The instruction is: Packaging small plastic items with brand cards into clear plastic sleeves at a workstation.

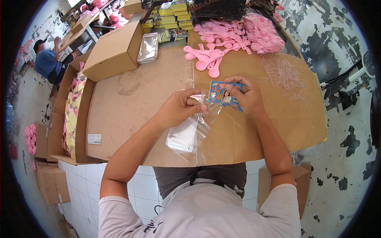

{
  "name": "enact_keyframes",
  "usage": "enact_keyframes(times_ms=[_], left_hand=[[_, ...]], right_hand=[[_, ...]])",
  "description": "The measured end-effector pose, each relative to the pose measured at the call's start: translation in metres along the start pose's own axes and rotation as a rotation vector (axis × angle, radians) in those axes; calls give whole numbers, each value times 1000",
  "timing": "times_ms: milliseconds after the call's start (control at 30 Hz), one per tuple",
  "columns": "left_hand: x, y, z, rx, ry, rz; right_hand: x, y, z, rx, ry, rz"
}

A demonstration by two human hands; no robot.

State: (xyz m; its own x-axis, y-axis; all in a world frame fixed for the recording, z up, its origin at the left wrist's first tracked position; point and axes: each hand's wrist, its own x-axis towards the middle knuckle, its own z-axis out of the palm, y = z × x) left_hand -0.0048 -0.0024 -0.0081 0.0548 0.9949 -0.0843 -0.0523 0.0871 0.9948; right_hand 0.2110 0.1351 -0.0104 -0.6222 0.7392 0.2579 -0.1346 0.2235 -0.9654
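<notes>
My right hand [249, 97] pinches a small blue printed card [226, 94] above the cardboard-covered table. Close beside it, my left hand [180, 106] has its fingers closed on a clear plastic bag [214, 111]; something pale pink shows behind those fingers, too covered to make out. The card's left edge meets or overlaps the bag's mouth; which of the two I cannot tell. Under my left hand lies a stack of clear plastic bags [183, 137]. Beyond both hands, loose pink measuring spoons [210, 59] are spread on the table.
Tied bundles of pink spoons [262, 33] lie at the far right, near a tangle of clear strips [287, 75]. A closed carton [113, 51], a pack of clear bags [148, 48] and yellow card stacks [170, 18] stand at the back. An open box [71, 115] of packed pieces borders the left. Another person [49, 61] sits far left.
</notes>
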Motion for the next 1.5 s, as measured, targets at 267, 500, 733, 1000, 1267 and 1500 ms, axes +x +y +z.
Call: enact_keyframes(times_ms=[267,500,733,1000,1267,1500], left_hand=[[-9,3,1,249,-28,97],[-12,1,4,471,54,261],[-16,3,3,293,20,202],[-18,8,6,222,39,100],[-17,0,10,78,14,151],[-18,-1,9,128,-19,177]], right_hand=[[-3,-16,-3,-496,-233,-251],[-6,-22,12,-352,-167,-202],[-9,-16,20,-411,-18,-255],[-14,-22,22,-339,-129,-245],[-12,-22,13,-376,-207,-262],[-12,-23,13,-443,-252,-339]])
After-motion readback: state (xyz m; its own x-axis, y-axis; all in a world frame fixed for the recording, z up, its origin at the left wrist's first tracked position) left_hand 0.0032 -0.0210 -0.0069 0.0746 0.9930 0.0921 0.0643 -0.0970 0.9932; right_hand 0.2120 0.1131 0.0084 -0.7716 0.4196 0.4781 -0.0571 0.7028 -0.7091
